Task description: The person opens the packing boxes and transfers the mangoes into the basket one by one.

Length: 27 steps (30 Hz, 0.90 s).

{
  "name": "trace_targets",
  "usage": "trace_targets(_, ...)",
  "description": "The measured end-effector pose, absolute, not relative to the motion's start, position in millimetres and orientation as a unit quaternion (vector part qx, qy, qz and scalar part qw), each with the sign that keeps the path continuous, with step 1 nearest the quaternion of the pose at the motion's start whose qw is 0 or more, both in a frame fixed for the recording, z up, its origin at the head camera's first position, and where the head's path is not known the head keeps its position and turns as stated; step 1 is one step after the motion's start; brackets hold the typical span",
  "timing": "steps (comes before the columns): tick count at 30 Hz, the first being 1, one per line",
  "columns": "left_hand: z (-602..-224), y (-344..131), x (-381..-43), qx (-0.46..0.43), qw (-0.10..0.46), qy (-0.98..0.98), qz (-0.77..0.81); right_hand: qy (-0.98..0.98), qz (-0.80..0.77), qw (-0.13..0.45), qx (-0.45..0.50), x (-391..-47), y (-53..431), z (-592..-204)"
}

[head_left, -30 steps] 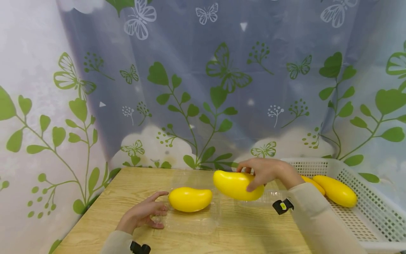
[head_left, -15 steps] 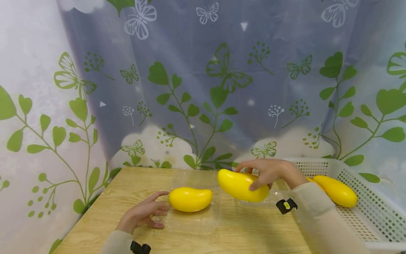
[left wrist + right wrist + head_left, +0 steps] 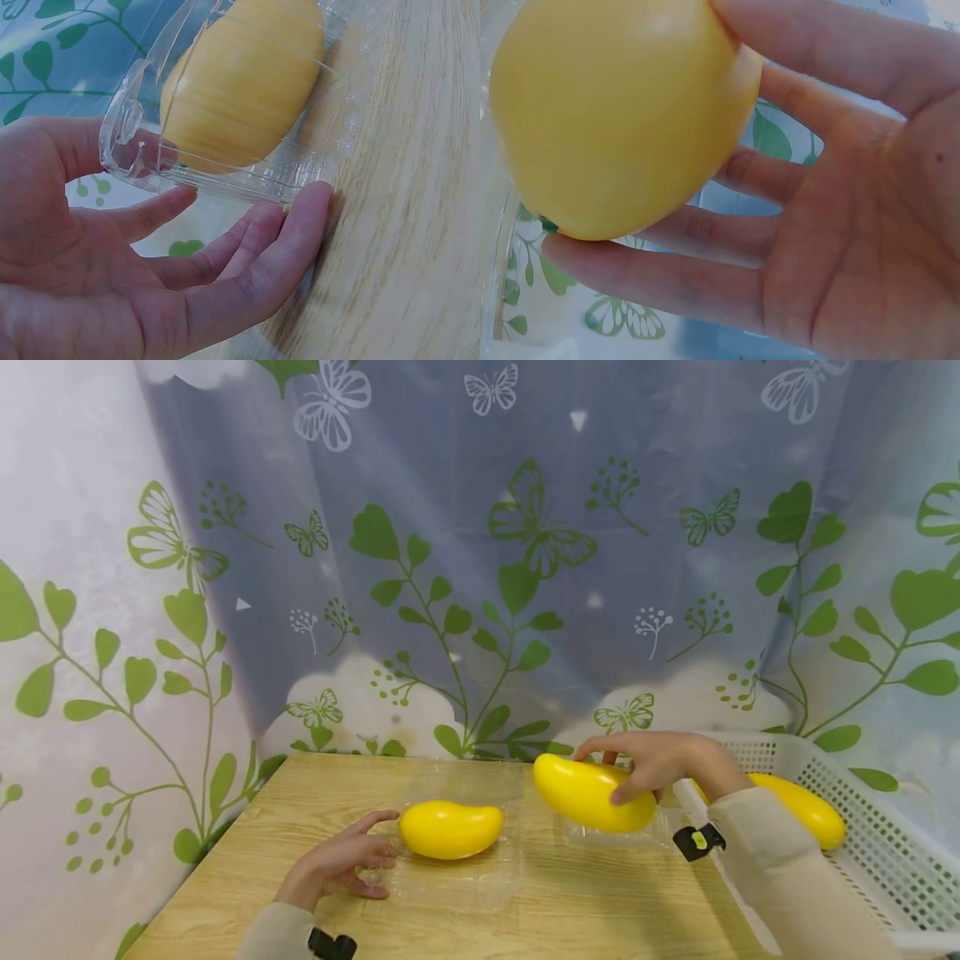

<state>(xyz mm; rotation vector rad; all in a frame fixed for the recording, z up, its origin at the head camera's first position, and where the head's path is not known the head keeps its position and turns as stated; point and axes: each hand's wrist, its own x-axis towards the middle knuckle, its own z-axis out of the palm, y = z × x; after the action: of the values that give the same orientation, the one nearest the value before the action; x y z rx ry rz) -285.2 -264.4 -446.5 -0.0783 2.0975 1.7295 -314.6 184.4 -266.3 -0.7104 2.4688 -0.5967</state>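
My right hand (image 3: 660, 762) grips a yellow mango (image 3: 596, 793), fingers behind it and thumb on the near side. This mango is tilted and held above a clear plastic container (image 3: 573, 833), which it partly hides. A second mango (image 3: 450, 830) lies in another clear plastic container (image 3: 457, 887) at mid-table. My left hand (image 3: 337, 860) is at that container's left side. In the left wrist view the left fingers (image 3: 259, 281) are loosely bent and touch the clear container wall. The right wrist view shows the right palm (image 3: 855, 232) apart from the gripped mango (image 3: 622, 112).
A white perforated basket (image 3: 892, 852) stands to the right, with more yellow mangoes (image 3: 806, 810) in it, partly hidden by the right forearm. The wooden table (image 3: 585, 910) ends at a patterned curtain (image 3: 450, 568) behind.
My right hand has moved to the right with the mango, over the right-hand container. My left hand and the mango in the left container stay where they were.
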Motion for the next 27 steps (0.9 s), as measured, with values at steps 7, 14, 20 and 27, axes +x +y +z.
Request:
trace_targets(7,-446.7,-264.3,-285.0,-0.026,0.209,0.755,0.621,0.904,-0.224,0.256,-0.258,-314.5,198.4,-263.4)
trace_targets(14,-448.3,-264.9,-285.9,-0.026,0.209,0.753,0.623,0.910,-0.213,0.252,-0.249,-317.0,214.9,-262.3)
trace_targets(20,-448.0,-265.0,-285.8,-0.027,0.210,0.752,0.624,0.912,-0.217,0.252,-0.240,-318.2,229.0,-262.4)
trace_targets(27,-446.4,-264.4,-284.9,-0.026,0.207,0.755,0.621,0.917,-0.215,0.250,-0.224,-318.5,243.6,-262.3)
